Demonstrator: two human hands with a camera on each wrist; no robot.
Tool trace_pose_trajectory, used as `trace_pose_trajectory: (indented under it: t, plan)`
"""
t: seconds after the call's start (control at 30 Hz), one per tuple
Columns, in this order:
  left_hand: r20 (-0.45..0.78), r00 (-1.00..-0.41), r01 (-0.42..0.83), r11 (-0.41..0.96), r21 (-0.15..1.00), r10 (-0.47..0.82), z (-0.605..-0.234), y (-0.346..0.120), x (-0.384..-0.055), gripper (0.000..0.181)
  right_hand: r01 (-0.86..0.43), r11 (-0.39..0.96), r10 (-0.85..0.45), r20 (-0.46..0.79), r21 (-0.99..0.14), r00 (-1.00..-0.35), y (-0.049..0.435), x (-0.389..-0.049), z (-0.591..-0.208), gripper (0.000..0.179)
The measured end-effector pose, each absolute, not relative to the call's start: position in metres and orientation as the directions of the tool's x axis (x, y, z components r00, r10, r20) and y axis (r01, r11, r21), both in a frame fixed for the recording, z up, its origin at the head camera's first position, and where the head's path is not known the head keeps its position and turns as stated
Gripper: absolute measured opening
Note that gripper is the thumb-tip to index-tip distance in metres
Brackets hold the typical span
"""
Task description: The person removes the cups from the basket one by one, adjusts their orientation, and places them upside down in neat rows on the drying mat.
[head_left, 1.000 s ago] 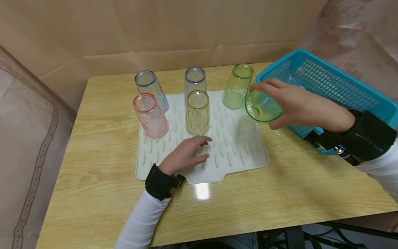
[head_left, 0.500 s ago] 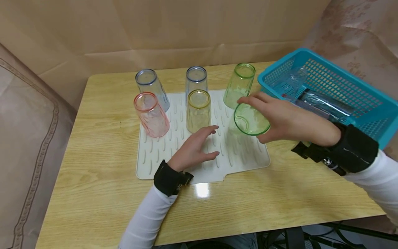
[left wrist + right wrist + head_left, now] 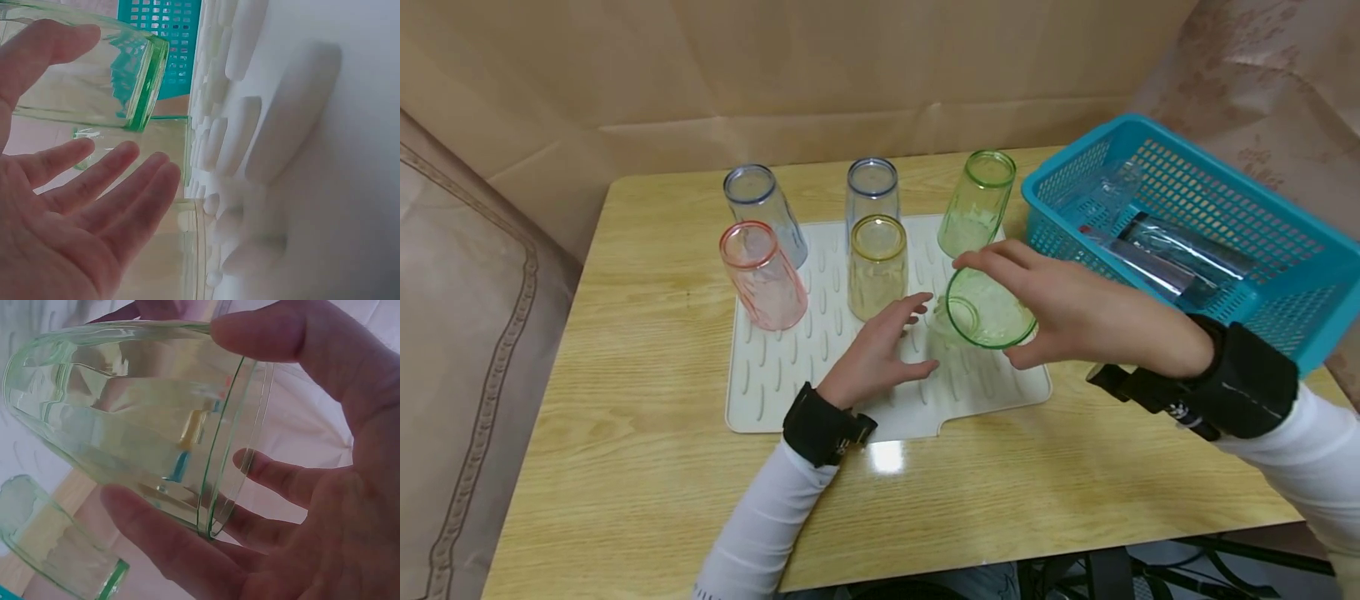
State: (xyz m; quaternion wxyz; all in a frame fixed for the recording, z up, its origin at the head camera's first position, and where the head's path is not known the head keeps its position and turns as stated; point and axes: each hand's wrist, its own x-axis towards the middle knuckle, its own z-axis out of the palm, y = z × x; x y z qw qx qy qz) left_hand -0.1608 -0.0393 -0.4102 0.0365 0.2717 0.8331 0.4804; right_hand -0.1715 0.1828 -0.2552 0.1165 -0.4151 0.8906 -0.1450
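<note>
1. The right hand (image 3: pixel 1067 312) grips the held green glass (image 3: pixel 992 308); the thumb is on one side of it and the fingers are on the other side.
2. This glass is tilted and it is located above the right part of the white mat (image 3: pixel 992 385). In the left wrist view, a gap is seen between its thick green end and the mat.
3. The left hand (image 3: pixel 876 354) has its fingers extended and its thumb apart from them. It is over the mat, near the held green glass and in front of the yellow glass (image 3: pixel 877 271). Whether a fingertip touches the held glass, I cannot tell.
4. The two hands are apart from each other, with the held glass between them.
5. The standing green glass (image 3: pixel 976 204) is just behind the held one, at the back edge of the mat.
6. At the middle, the yellow glass stands in front of a blue-rimmed glass (image 3: pixel 871 187).
7. At the left side, the pink glass (image 3: pixel 763 279) stands in front of another blue-rimmed glass (image 3: pixel 767 212).
8. The blue basket (image 3: pixel 1195 179) is at the right on the wooden table (image 3: pixel 647 375). Inside it lie a clear object (image 3: pixel 1116 187) and a dark shiny object (image 3: pixel 1187 246).
9. Each wrist wears a black band (image 3: pixel 1247 379), and the sleeves (image 3: pixel 767 517) are white.
</note>
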Motion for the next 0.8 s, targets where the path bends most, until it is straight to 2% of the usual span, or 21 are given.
trace_pose_trajectory:
  t: [0.4, 0.8]
  plan:
    - [0.221, -0.854, 0.386, 0.29, 0.876, 0.47, -0.4147, -0.034, -0.1619, 0.087, -0.723, 0.579, -0.797, -0.072, -0.377, -0.6, 0.1749, -0.1645, -0.253, 0.096]
    - [0.304, -0.865, 0.445, 0.329, 0.833, 0.4, -0.4195, -0.0343, -0.1577, 0.085, -0.715, 0.551, -0.805, -0.048, -0.43, -0.591, 0.1724, -0.1616, -0.2566, 0.094]
